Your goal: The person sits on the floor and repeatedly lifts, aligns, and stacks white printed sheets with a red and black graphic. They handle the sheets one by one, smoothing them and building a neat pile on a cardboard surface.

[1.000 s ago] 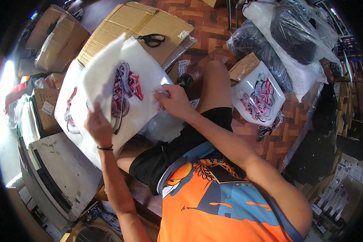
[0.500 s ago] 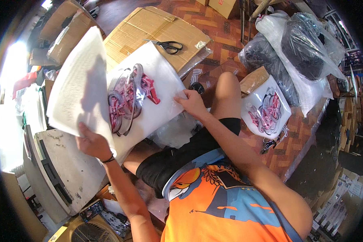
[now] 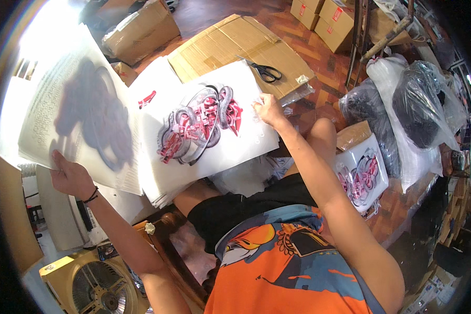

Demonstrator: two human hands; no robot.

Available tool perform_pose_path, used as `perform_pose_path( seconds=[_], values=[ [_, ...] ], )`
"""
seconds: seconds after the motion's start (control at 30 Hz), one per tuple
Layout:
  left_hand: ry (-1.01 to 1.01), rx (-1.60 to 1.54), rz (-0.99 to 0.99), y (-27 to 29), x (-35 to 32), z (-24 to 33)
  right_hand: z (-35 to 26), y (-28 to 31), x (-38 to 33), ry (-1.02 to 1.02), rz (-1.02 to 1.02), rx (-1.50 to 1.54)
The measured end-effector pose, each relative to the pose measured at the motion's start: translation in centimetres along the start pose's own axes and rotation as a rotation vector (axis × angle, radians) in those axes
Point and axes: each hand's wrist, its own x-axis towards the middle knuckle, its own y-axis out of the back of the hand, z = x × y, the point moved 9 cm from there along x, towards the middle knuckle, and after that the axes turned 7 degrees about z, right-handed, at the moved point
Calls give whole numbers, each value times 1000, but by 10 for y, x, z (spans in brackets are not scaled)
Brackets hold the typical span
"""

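Note:
My left hand (image 3: 74,177) pinches the lower corner of a thin whitish printed sheet (image 3: 91,118), raised and tilted on the left. A dark picture shows through its back. In front of me lies a stack of white sheets, the top one (image 3: 230,159) printed with a red and grey coiled, snake-like design. My right hand (image 3: 270,111) has its fingers closed on the right edge of that top sheet. Black-handled scissors (image 3: 260,69) rest on flat cardboard (image 3: 225,39) just beyond the stack.
To my right, more printed sheets (image 3: 369,191) lie by the floor beside bulging plastic bags (image 3: 403,99). Cardboard boxes (image 3: 334,29) stand at the back, with another box (image 3: 144,31) at far left. A yellow fan (image 3: 97,285) sits at lower left.
My left hand has carried its sheet further left, away from the stack. My right hand has moved up along the right edge of the stack. The view has shifted left.

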Motion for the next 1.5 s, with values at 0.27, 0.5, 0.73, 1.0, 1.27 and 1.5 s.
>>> perform_pose_path(
  seconds=[0.27,0.5,0.73,1.0,1.27,1.5],
  values=[
    [-76,51,141,15,23,-5,-141,15,-38,240,-274,625],
    [-31,-23,145,15,38,-9,-28,19,-12,102,-101,240],
    [-23,18,171,28,39,-6,14,-8,-8,-17,-41,407],
    [33,63,169,34,39,-18,8,-21,-1,-57,-1,430],
    [70,-11,187,31,30,2,12,-26,4,-136,-12,306],
    [144,-121,187,29,22,2,7,-18,-4,-106,75,392]
  ],
)
